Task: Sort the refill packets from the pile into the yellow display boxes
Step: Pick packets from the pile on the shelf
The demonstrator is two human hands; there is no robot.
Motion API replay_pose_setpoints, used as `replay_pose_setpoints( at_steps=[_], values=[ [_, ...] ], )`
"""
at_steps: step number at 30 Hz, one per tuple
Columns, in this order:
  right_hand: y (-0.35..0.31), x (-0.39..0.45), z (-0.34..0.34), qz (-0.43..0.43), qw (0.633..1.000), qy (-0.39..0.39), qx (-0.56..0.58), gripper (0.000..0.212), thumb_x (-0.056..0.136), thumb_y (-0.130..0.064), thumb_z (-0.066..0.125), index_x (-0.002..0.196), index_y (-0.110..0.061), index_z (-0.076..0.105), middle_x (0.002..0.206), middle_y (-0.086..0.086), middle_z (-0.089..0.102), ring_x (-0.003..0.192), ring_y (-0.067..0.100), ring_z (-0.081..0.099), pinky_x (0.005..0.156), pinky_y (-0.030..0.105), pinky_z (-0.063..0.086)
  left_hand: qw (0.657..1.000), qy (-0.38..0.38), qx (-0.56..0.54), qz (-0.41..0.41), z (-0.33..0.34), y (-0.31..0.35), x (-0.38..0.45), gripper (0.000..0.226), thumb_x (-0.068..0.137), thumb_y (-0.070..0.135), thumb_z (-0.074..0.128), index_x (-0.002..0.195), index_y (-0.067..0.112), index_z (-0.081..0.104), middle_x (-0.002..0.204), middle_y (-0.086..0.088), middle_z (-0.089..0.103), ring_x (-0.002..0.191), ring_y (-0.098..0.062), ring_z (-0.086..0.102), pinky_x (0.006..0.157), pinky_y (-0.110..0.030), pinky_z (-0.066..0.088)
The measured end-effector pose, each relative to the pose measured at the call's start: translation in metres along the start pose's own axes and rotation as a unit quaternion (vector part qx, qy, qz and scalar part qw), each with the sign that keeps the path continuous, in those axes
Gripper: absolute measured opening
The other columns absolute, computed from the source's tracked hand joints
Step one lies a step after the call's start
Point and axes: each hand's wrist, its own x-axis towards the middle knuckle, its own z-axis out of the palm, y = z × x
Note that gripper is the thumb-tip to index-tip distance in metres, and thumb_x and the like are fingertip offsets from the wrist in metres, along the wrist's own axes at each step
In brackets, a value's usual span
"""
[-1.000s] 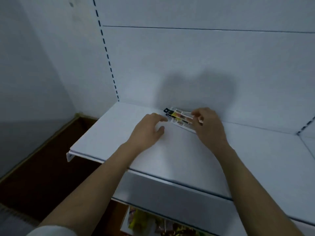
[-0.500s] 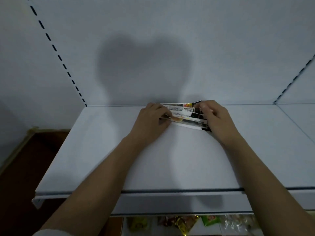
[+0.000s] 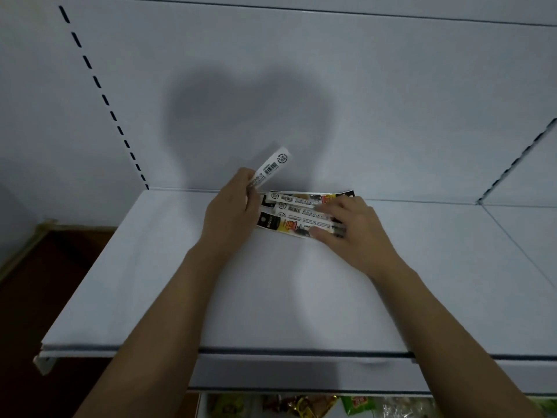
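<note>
Packets [image 3: 297,214] lie piled at the shelf's [image 3: 271,297] back edge, under the flat, straight-fingered right hand [image 3: 349,227]. Left hand [image 3: 230,212] pinches one white packet [image 3: 269,170], tilted up above the pile.

- Shelf [image 3: 180,297] bare in front and left of pile [image 3: 297,214]; open reach from front edge.
- Back panel [image 3: 391,116] just behind pile blocks the far side.
- Right hand [image 3: 349,227] covers pile's right end; left hand [image 3: 232,215] with raised packet [image 3: 269,168] crowds its left.
</note>
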Motion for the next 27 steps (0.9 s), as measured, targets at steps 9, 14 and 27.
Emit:
replay_pose_setpoints(
  at_steps=[9,14,27],
  values=[
    [-0.002,-0.002,-0.004,-0.050,0.994,0.093,-0.017,0.010,0.086,-0.012,0.069,0.095,-0.014,0.073,0.087,-0.004,0.068,0.086,0.017,0.055,0.073,0.034,0.040,0.999,0.000,-0.009,0.037,0.000,0.001,0.003,0.006,0.103,0.019,0.045,0.104,0.018,0.050,0.089,0.002,0.062,0.073,-0.014,0.050,0.062,-0.021,0.037],
    [-0.004,-0.005,-0.023,0.093,0.980,0.145,0.100,0.010,0.104,-0.017,0.045,0.101,-0.023,0.051,0.085,-0.006,0.057,0.080,0.020,0.054,0.067,0.035,0.039,0.999,-0.002,0.007,0.043,0.003,0.004,0.004,0.012,0.101,0.014,0.045,0.110,0.016,0.053,0.090,0.002,0.062,0.072,-0.017,0.049,0.063,-0.032,0.036],
    [0.014,-0.005,-0.027,0.207,0.966,0.154,0.023,0.032,0.097,-0.038,0.059,0.072,-0.022,0.046,0.055,-0.007,0.050,0.058,0.023,0.049,0.054,0.034,0.034,0.962,-0.190,0.083,0.176,0.029,0.015,-0.007,0.033,0.082,0.054,0.072,0.108,0.033,0.074,0.089,0.015,0.052,0.082,0.000,0.044,0.080,-0.026,0.038]
  ],
)
